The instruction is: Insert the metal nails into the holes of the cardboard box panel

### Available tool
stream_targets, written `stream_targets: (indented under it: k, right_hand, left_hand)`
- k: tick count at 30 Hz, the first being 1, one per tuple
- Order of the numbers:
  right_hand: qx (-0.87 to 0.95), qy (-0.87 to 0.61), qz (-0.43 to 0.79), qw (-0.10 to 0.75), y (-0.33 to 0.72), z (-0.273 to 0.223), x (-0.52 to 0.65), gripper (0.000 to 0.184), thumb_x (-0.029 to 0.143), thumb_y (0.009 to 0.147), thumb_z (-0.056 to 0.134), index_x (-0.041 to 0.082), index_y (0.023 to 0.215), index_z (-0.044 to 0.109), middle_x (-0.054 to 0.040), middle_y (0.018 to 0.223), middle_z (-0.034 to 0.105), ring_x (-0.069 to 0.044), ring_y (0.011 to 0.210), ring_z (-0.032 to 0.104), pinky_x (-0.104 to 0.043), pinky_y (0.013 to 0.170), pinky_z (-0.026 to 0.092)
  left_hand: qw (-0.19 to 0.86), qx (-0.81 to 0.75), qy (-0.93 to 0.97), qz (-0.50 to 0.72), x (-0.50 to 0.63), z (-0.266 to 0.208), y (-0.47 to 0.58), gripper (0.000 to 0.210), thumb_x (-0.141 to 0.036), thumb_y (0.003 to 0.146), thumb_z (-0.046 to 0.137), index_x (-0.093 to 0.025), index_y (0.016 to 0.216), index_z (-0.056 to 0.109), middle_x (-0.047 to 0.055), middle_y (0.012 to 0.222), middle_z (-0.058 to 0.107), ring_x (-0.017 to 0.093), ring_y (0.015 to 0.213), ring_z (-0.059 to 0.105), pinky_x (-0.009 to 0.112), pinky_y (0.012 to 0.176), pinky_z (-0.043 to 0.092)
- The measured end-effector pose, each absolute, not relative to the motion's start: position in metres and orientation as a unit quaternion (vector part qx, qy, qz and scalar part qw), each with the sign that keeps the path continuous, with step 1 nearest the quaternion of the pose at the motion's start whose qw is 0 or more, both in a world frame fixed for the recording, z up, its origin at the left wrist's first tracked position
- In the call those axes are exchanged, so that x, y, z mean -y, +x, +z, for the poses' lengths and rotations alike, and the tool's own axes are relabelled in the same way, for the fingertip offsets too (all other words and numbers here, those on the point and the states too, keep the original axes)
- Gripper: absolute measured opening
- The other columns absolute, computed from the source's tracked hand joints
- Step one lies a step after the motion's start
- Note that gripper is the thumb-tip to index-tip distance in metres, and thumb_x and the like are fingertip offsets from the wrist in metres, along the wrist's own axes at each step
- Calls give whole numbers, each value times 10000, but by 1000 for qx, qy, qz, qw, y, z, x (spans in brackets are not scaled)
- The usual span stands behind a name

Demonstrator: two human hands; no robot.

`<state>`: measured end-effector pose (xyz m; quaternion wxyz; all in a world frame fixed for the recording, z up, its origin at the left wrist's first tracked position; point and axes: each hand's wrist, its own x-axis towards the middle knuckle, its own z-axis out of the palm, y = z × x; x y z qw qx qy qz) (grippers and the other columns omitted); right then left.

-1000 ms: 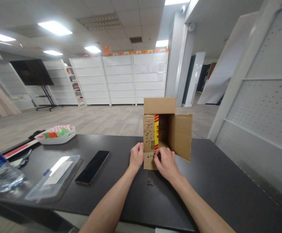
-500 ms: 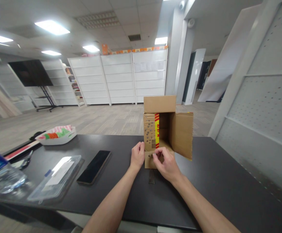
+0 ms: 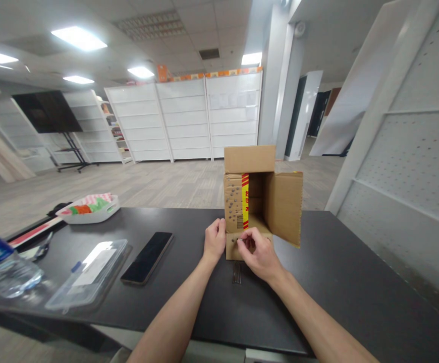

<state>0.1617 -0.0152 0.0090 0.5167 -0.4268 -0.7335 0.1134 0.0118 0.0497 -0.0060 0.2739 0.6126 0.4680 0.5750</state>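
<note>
An open cardboard box (image 3: 283,209) stands on the dark table, its open side facing me. Its left flap, crossed by red and yellow tape (image 3: 245,201), is dotted with several round grey heads. My left hand (image 3: 215,241) is closed at the box's lower left edge, fingertips against the cardboard. At the lower flap (image 3: 232,251), my right hand (image 3: 258,252) makes a pinch at what looks like a small nail with a grey head; the fingers hide most of it. Several thin nails (image 3: 236,273) lie side by side on the table just below the flap.
A black phone (image 3: 147,258) and a clear plastic case (image 3: 89,275) lie to the left. Farther left are a water bottle (image 3: 5,264) and a white basket (image 3: 91,216) with colourful contents. A white perforated panel (image 3: 420,166) rises at the right.
The view has shifted slightly. Both hands stay in the same places at the box, the right one still pinching at the lower flap.
</note>
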Motion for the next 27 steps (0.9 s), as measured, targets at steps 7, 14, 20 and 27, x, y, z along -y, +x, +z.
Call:
stream_targets:
  k: [7, 14, 20, 27]
  right_hand:
    - [713, -445, 131, 525, 167, 5, 10, 46, 266, 887, 541, 231, 876, 514, 25, 686, 584, -135, 586, 565, -256, 563, 431]
    - [711, -452, 135, 521, 168, 3, 8, 53, 275, 887, 544, 231, 882, 516, 25, 688, 576, -136, 580, 557, -261, 560, 430]
    - [712, -449, 144, 520, 167, 3, 9, 58, 273, 887, 550, 234, 878, 508, 24, 702, 578, -136, 587, 559, -262, 567, 428]
    - [718, -441, 164, 513, 166, 5, 13, 51, 249, 867, 559, 232, 868, 511, 22, 706, 574, -133, 592, 544, -259, 570, 422]
  left_hand:
    - [259, -486, 553, 626, -58, -9, 6, 460, -523, 920, 435, -229, 594, 301, -61, 575, 312, 111, 582, 297, 260, 565, 259]
    - [267, -487, 541, 631, -61, -9, 5, 460, -529, 917, 439, -231, 595, 298, -64, 580, 301, 111, 585, 283, 262, 563, 254]
    - [270, -480, 556, 622, -58, -8, 6, 460, -514, 925, 442, -227, 596, 296, -62, 577, 307, 110, 584, 294, 260, 560, 257]
    - [289, -473, 585, 592, -55, -7, 10, 452, -512, 923, 448, -223, 599, 322, -59, 572, 351, 110, 587, 324, 250, 560, 273]
